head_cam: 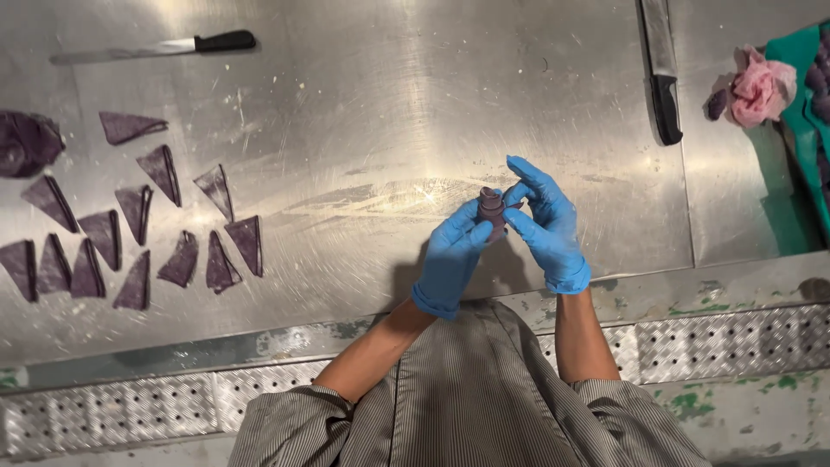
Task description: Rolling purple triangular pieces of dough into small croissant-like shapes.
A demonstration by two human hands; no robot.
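Both my hands wear blue gloves and meet above the steel table (363, 112). My left hand (454, 258) grips a small rolled piece of dark purple dough (492, 206) from below. My right hand (545, 220) pinches the top of the same piece with its fingertips. The dough is held upright between the two hands, a little above the table's surface.
Several dark purple dough triangles (138, 233) lie in rows at the left, beside a purple lump (26, 143). A black-handled knife (156, 47) rests at the far left, another knife (663, 78) at the far right. A pink cloth (761, 86) and green board (808, 112) sit at the right edge.
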